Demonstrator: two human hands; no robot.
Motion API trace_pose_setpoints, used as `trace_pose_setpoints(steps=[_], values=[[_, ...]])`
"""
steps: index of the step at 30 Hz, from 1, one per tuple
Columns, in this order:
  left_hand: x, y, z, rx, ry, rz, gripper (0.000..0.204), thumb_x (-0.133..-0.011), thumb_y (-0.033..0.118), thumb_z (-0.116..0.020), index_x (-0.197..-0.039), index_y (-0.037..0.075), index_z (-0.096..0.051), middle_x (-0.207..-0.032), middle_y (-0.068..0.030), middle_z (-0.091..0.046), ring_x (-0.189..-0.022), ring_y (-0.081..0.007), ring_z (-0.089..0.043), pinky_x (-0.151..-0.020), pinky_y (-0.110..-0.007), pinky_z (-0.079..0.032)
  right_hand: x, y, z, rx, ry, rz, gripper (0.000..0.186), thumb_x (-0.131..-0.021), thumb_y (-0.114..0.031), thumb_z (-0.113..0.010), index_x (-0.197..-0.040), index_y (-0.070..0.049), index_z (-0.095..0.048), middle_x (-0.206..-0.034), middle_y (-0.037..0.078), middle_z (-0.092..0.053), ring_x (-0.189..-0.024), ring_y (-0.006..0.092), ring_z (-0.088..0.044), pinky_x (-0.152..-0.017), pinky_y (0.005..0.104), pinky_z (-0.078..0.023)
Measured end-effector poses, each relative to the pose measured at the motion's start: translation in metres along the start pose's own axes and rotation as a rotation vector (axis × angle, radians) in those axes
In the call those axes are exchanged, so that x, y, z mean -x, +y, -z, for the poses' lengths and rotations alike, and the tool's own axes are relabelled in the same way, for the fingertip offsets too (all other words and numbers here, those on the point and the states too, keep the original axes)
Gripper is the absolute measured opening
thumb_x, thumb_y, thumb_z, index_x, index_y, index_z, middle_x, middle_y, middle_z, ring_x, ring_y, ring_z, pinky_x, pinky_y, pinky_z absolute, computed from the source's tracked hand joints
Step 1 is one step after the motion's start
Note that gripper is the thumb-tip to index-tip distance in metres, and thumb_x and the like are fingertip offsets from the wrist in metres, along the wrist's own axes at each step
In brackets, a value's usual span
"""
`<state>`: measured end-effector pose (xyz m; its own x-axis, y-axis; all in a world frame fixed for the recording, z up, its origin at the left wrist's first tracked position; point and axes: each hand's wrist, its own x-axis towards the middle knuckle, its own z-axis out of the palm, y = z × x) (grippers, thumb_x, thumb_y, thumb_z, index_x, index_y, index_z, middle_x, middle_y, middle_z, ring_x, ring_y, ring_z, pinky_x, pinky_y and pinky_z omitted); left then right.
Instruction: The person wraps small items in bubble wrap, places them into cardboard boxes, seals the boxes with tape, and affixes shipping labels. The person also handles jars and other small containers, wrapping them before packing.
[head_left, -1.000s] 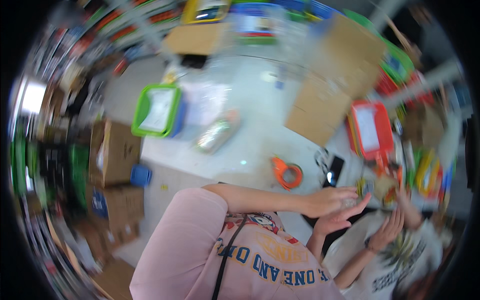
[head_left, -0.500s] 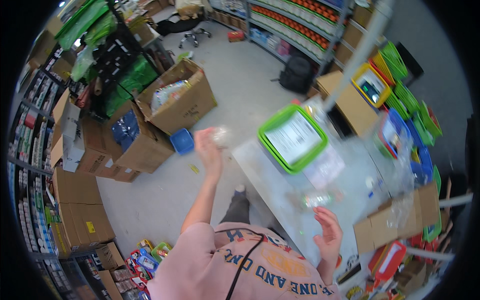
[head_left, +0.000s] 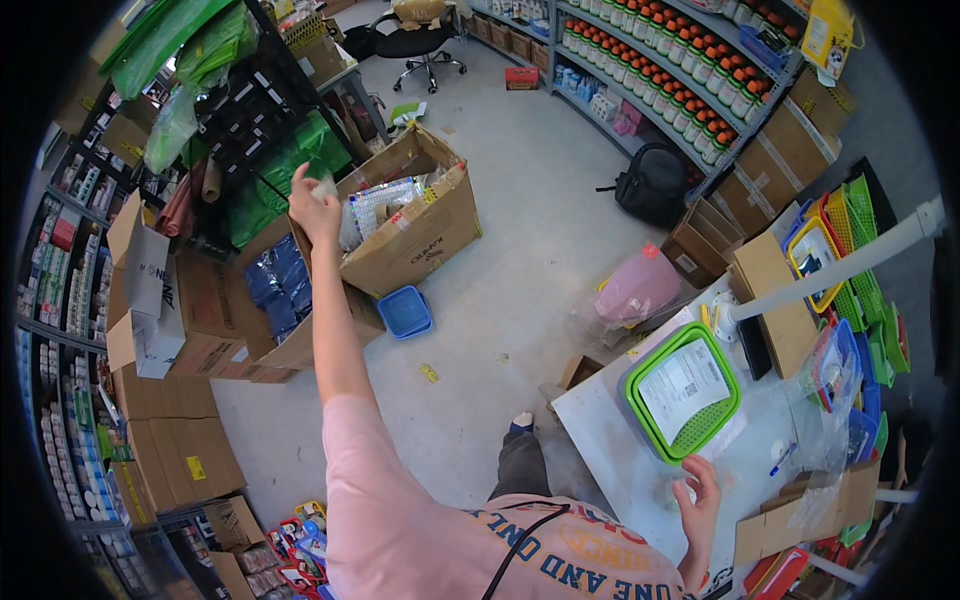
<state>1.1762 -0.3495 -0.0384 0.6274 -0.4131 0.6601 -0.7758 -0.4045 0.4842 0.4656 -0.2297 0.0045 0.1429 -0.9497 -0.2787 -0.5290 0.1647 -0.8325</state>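
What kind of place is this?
Probably a shop's stockroom or packing room: shelves of bottles line the wall, open cardboard boxes of goods sit on the floor, and baskets cover a packing table.

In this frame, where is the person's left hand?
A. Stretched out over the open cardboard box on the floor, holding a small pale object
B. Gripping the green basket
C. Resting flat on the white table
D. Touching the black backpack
A: the left hand is raised at arm's length over the open cardboard box with a small pale object at its fingertips, while the right hand is down by the white table.
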Motion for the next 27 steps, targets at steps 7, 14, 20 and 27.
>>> trace_pose_setpoints(steps=[7,14,20,27], values=[[-0.035,-0.074,-0.073,-0.118,-0.141,-0.079,0.082,-0.067,-0.002,-0.069,-0.138,0.020,-0.036,-0.136,-0.0182,-0.039,-0.125,-0.0376,-0.038,-0.104,-0.045,-0.033,-0.008,-0.015,-0.009,0.038,-0.045,-0.052,0.039,-0.074,-0.004,-0.066,-0.112,-0.004,-0.059,-0.120,0.009,-0.054,-0.109,0.0205,-0.053,-0.086,0.0326,-0.043],[-0.061,-0.018,-0.028,0.164,0.483,-0.136,0.011,-0.082,0.008,-0.061,-0.088,0.001,-0.054,-0.080,-0.0086,-0.056,-0.067,-0.0189,-0.057,-0.056,-0.030,-0.046,-0.025,-0.016,-0.021,0.135,-0.096,-0.109,0.041,-0.074,-0.008,-0.068,-0.113,-0.003,-0.059,-0.112,0.009,-0.058,-0.102,0.0208,-0.056,-0.084,0.0335,-0.045],[-0.083,-0.023,-0.018,0.260,0.443,-0.141,0.007,-0.081,0.005,-0.055,-0.086,0.002,-0.051,-0.076,-0.0098,-0.056,-0.069,-0.0184,-0.056,-0.060,-0.030,-0.046,-0.047,-0.024,-0.031,0.160,-0.149,-0.090,0.042,-0.072,-0.010,-0.069,-0.113,-0.003,-0.059,-0.112,0.011,-0.058,-0.100,0.0220,-0.058,-0.081,0.0337,-0.046],[-0.028,-0.153,-0.150,-0.132,-0.699,0.333,0.049,-0.082,0.020,-0.050,-0.131,0.013,-0.051,-0.140,-0.0361,-0.023,-0.130,-0.0426,-0.028,-0.106,-0.044,-0.025,-0.048,-0.041,-0.038,0.221,-0.205,-0.068,0.044,-0.071,-0.008,-0.070,-0.114,-0.003,-0.058,-0.112,0.013,-0.058,-0.101,0.0245,-0.057,-0.083,0.0342,-0.045]])
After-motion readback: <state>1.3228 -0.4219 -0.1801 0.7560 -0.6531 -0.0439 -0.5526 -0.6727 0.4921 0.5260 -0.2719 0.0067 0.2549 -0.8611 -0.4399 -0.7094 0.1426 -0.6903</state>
